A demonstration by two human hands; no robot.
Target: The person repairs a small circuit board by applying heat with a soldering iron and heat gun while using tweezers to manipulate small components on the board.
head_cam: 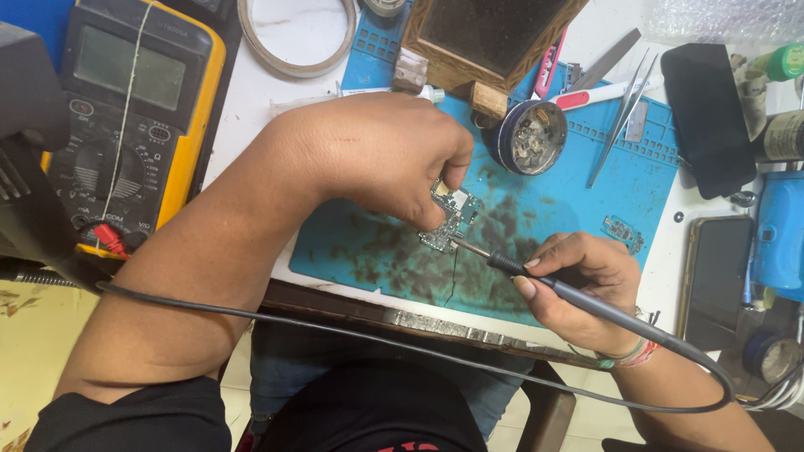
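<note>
left hand pinched the small circuit board on the blue mat | right hand gripped the soldering iron, tip touching the board (multimeter far left)

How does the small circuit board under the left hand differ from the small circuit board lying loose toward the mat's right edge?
The circuit board under the left hand is pinned by the left hand with the black soldering iron tip on it; the loose circuit board lies untouched. The first looks larger and sits mid-mat. Both rest on the blue work mat.
</note>
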